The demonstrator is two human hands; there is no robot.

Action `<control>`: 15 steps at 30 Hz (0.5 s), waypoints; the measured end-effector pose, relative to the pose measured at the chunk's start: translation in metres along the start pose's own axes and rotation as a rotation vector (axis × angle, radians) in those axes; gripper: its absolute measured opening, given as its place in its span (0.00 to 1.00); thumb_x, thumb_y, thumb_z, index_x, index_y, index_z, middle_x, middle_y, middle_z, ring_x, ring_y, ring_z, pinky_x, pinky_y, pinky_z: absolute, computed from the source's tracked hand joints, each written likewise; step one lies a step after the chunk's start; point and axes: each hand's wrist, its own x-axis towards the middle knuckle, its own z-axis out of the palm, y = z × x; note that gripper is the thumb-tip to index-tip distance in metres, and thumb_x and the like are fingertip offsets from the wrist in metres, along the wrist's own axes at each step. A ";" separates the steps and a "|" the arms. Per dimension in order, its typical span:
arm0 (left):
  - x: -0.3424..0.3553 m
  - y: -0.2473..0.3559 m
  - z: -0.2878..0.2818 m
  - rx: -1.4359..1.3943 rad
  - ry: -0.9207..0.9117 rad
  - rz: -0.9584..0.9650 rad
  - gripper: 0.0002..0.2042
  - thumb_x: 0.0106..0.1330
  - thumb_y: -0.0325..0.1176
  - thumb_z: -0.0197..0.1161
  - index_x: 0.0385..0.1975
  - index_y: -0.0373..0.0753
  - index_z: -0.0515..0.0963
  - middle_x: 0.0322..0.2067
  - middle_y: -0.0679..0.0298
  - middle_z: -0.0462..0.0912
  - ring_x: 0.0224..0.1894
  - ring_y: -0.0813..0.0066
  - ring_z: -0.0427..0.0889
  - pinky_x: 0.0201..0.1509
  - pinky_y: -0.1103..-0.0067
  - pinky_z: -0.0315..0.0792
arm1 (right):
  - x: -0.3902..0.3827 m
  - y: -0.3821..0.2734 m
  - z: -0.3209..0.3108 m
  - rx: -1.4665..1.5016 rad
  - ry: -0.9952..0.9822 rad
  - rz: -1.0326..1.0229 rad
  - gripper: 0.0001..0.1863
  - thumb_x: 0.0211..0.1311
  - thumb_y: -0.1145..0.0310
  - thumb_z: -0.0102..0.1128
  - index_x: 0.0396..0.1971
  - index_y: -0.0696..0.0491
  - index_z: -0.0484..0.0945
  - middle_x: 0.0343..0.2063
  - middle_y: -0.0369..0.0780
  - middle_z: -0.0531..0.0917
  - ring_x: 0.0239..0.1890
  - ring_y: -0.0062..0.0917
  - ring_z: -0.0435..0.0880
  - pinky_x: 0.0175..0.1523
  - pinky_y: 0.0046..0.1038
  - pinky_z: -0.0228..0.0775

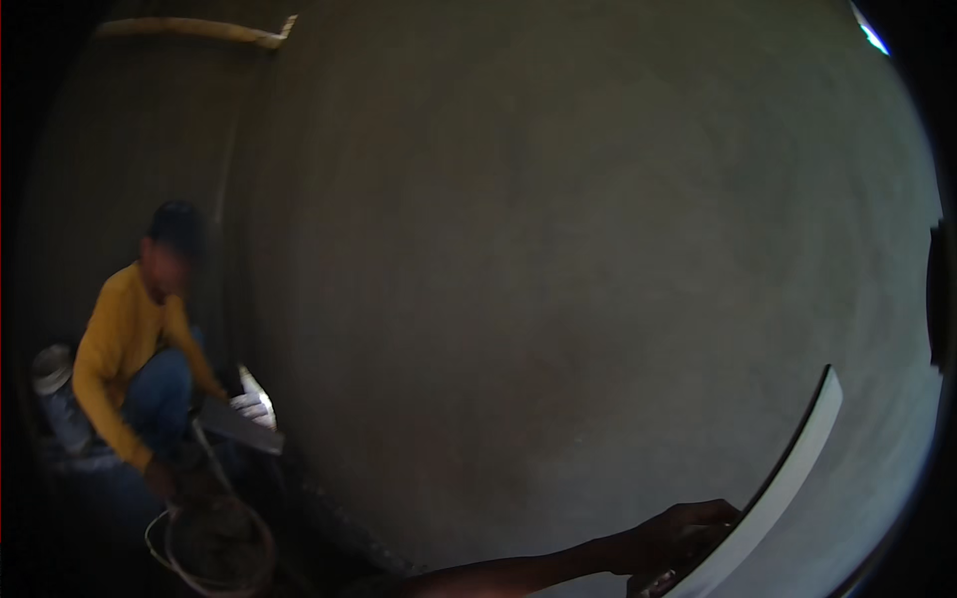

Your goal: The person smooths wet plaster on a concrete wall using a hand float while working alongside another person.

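Observation:
From the lower edge my left forearm reaches across to the right, and my left hand point(688, 533) is closed on a long flat plastering float point(788, 468). The float is a pale, narrow blade with a dark edge, tilted up to the right along the grey plastered wall point(558, 289). Whether its face touches the wall I cannot tell. Shadow hides the grip and most of my fingers, and a small dark shape below the hand is unclear. My right hand is out of view.
At left a person in a yellow top point(115, 324) crouches, one hand at a bucket of dark mix point(221, 538), the other by a flat grey board point(239, 427). Behind them stands a pale container point(62, 394). A wooden pole point(189, 29) crosses the upper left.

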 end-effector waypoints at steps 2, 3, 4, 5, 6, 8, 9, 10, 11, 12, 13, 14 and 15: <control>-0.008 0.018 -0.025 0.040 0.109 0.010 0.23 0.74 0.48 0.50 0.60 0.40 0.68 0.52 0.61 0.76 0.53 0.74 0.73 0.60 0.74 0.67 | -0.006 -0.011 0.063 -0.173 0.065 -0.165 0.17 0.69 0.61 0.52 0.48 0.58 0.76 0.41 0.43 0.83 0.39 0.34 0.83 0.47 0.34 0.77; -0.037 0.051 -0.023 0.158 0.265 0.002 0.22 0.74 0.47 0.49 0.61 0.40 0.68 0.53 0.61 0.76 0.51 0.76 0.74 0.58 0.75 0.69 | -0.003 -0.004 0.151 -0.457 0.032 -0.264 0.17 0.69 0.61 0.52 0.49 0.58 0.76 0.39 0.42 0.83 0.38 0.33 0.84 0.45 0.34 0.78; -0.055 0.068 -0.029 0.269 0.429 0.055 0.20 0.74 0.42 0.51 0.60 0.40 0.69 0.52 0.61 0.76 0.46 0.77 0.74 0.55 0.76 0.71 | 0.005 -0.003 0.174 -0.557 -0.036 -0.233 0.16 0.70 0.62 0.53 0.48 0.57 0.77 0.38 0.42 0.84 0.37 0.30 0.84 0.44 0.32 0.78; -0.072 0.081 -0.035 0.373 0.582 0.101 0.18 0.73 0.37 0.53 0.60 0.41 0.70 0.52 0.62 0.77 0.42 0.79 0.74 0.52 0.78 0.72 | 0.009 -0.002 0.190 -0.651 -0.093 -0.207 0.15 0.70 0.63 0.54 0.48 0.57 0.77 0.36 0.42 0.84 0.36 0.28 0.84 0.42 0.30 0.78; -0.088 0.095 -0.044 0.523 0.773 0.246 0.19 0.71 0.34 0.55 0.60 0.39 0.70 0.54 0.60 0.76 0.44 0.78 0.76 0.53 0.78 0.72 | 0.000 0.000 0.214 -0.773 -0.034 -0.233 0.14 0.70 0.63 0.54 0.46 0.58 0.77 0.33 0.41 0.84 0.33 0.24 0.83 0.36 0.25 0.76; -0.116 0.115 -0.074 0.640 1.040 0.485 0.21 0.69 0.30 0.58 0.61 0.35 0.70 0.58 0.56 0.74 0.50 0.75 0.76 0.57 0.78 0.71 | -0.017 0.003 0.207 -0.931 -0.012 -0.261 0.13 0.70 0.64 0.54 0.46 0.58 0.77 0.33 0.41 0.84 0.32 0.23 0.83 0.35 0.24 0.76; -0.139 0.126 -0.087 0.644 1.155 0.567 0.22 0.68 0.28 0.59 0.61 0.33 0.69 0.59 0.54 0.74 0.53 0.73 0.76 0.59 0.77 0.70 | -0.021 0.009 0.195 -1.068 -0.023 -0.283 0.13 0.70 0.65 0.54 0.45 0.59 0.77 0.32 0.41 0.84 0.31 0.22 0.83 0.33 0.22 0.75; -0.156 0.137 -0.109 0.855 1.303 0.481 0.22 0.68 0.30 0.60 0.61 0.30 0.68 0.59 0.51 0.74 0.58 0.71 0.74 0.62 0.77 0.68 | -0.024 0.015 0.187 -1.135 -0.017 -0.323 0.12 0.69 0.67 0.55 0.44 0.59 0.77 0.30 0.40 0.84 0.29 0.22 0.82 0.32 0.21 0.73; -0.175 0.147 -0.131 0.943 1.467 0.394 0.23 0.68 0.32 0.61 0.61 0.30 0.68 0.58 0.50 0.74 0.55 0.72 0.76 0.61 0.77 0.68 | -0.030 0.026 0.185 -1.161 0.050 -0.282 0.11 0.69 0.67 0.56 0.43 0.60 0.78 0.28 0.39 0.83 0.28 0.20 0.81 0.32 0.20 0.73; -0.205 0.154 -0.155 1.108 1.612 0.460 0.20 0.66 0.31 0.64 0.57 0.34 0.74 0.28 0.65 0.78 0.30 0.82 0.71 0.34 0.82 0.70 | -0.034 0.042 0.187 -1.218 0.021 -0.228 0.12 0.69 0.67 0.55 0.43 0.60 0.78 0.28 0.39 0.83 0.27 0.20 0.80 0.31 0.20 0.73; -0.228 0.166 -0.176 1.330 1.698 0.469 0.20 0.66 0.31 0.64 0.57 0.34 0.74 0.29 0.63 0.79 0.31 0.82 0.73 0.35 0.82 0.70 | -0.037 0.055 0.188 -1.279 0.007 -0.177 0.12 0.70 0.67 0.55 0.42 0.60 0.78 0.27 0.39 0.83 0.27 0.19 0.80 0.31 0.20 0.72; -0.247 0.175 -0.197 1.275 1.752 0.493 0.18 0.67 0.31 0.63 0.56 0.36 0.76 0.28 0.62 0.79 0.31 0.81 0.74 0.36 0.81 0.71 | -0.036 0.069 0.178 -1.284 -0.048 -0.093 0.12 0.69 0.67 0.56 0.42 0.61 0.78 0.26 0.37 0.82 0.27 0.17 0.79 0.31 0.20 0.71; -0.265 0.186 -0.218 1.439 1.787 0.451 0.16 0.67 0.29 0.62 0.54 0.39 0.78 0.27 0.56 0.80 0.30 0.76 0.76 0.38 0.78 0.72 | -0.030 0.081 0.162 -1.333 -0.183 -0.060 0.12 0.68 0.66 0.57 0.44 0.58 0.78 0.27 0.42 0.84 0.27 0.26 0.82 0.31 0.28 0.74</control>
